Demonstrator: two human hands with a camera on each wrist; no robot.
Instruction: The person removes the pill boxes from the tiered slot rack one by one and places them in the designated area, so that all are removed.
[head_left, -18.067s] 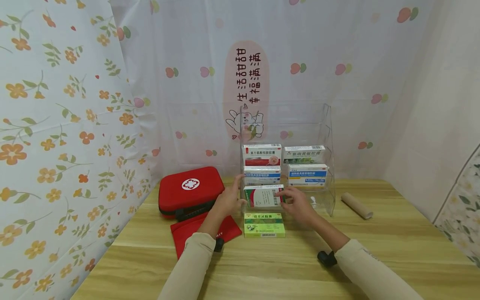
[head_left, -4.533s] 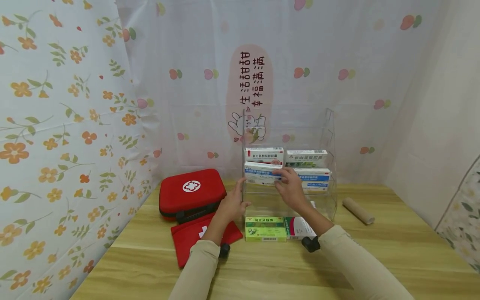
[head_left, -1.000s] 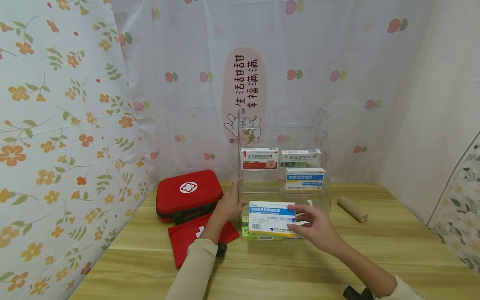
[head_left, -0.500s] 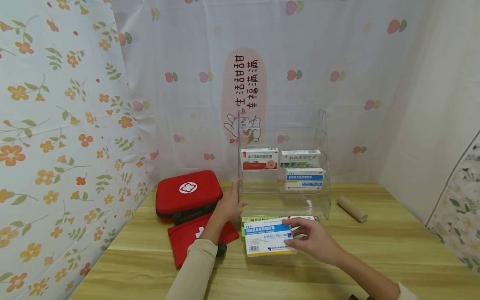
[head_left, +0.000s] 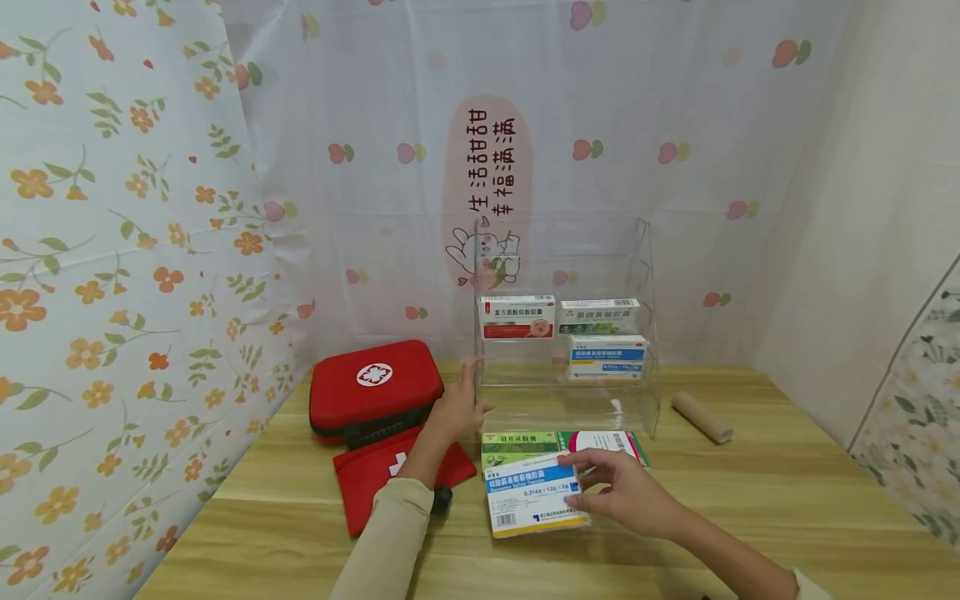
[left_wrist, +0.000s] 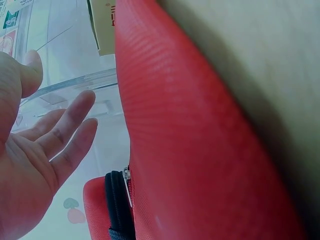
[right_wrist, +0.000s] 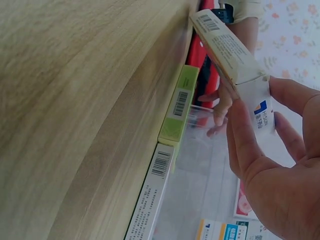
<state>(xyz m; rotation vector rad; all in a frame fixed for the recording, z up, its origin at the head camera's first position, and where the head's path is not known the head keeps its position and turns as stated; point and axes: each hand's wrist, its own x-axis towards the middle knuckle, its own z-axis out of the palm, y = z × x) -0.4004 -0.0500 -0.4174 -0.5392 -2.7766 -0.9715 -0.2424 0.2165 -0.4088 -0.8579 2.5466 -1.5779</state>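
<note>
My right hand (head_left: 626,492) pinches the right end of a blue-and-white medicine box (head_left: 532,500), its printed face tilted upward. In the right wrist view the thumb and fingers hold the box end (right_wrist: 257,107), and the box is above the table. A green medicine box (head_left: 517,446) and a white medicine box with green and magenta ends (head_left: 600,442) lie side by side behind it, partly covered. My left hand (head_left: 456,412) is at the left side of the clear acrylic display rack (head_left: 562,400); its fingers look extended and hold nothing in the left wrist view (left_wrist: 50,140). Contact with the rack is unclear.
Still on the rack are a red-and-white box (head_left: 517,318), a white-green box (head_left: 598,317) and another blue-and-white box (head_left: 607,358). A red zip case (head_left: 375,387) and red pouch (head_left: 367,492) lie at left. A cardboard tube (head_left: 702,417) lies at right.
Earlier, my right hand took the blue-and-white box off the rack's left side. Over the last second it has brought the box down and toward me. The white-green-magenta box went from rack to table before that.
</note>
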